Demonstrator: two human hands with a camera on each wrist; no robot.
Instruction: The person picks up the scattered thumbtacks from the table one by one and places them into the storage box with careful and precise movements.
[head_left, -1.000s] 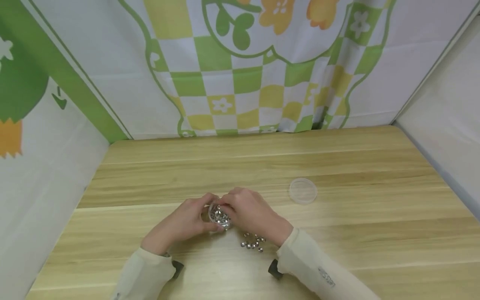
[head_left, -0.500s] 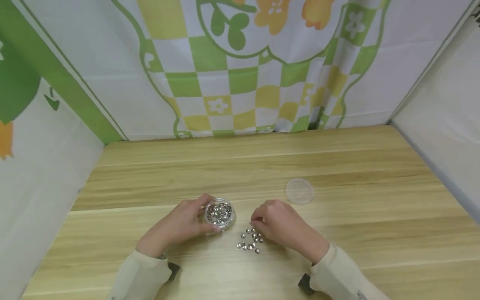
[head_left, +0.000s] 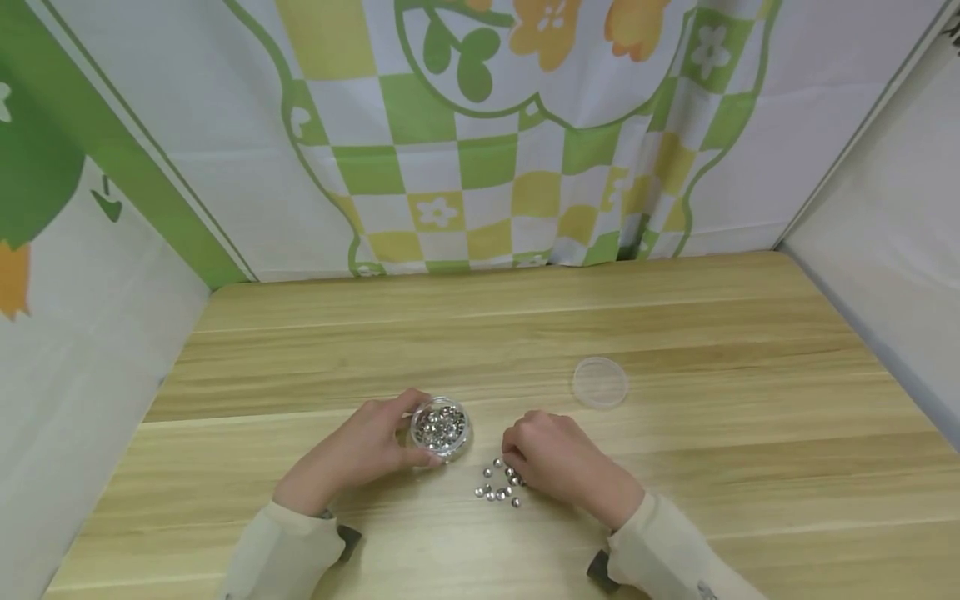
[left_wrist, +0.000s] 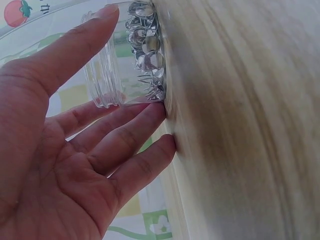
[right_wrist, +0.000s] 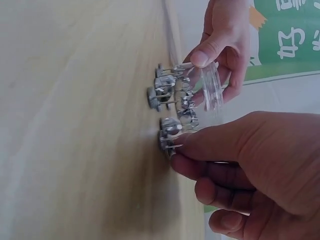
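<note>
My left hand (head_left: 363, 446) grips a clear round jar (left_wrist: 104, 75), its thumb on one side and fingers on the other. Inside the jar are many silver thumbtacks (left_wrist: 150, 45). The jar stands upright on the table. To its right lies a loose group of thumbtacks (head_left: 500, 495), several of them point up in the right wrist view. My right hand (head_left: 555, 460) is at the right edge of this group. Its thumb and forefinger pinch a thumbtack (right_wrist: 172, 145) low over the tabletop; the hand partly hides it in the head view.
A clear round lid (head_left: 600, 383) lies on the wooden table (head_left: 720, 433), behind and right of my right hand. A patterned curtain (head_left: 487, 167) hangs along the table's back edge. White cloth walls stand at both sides.
My right hand has moved from over the jar to the loose thumbtacks on the right, then lowered and closed in on them. The left hand still holds the jar.
</note>
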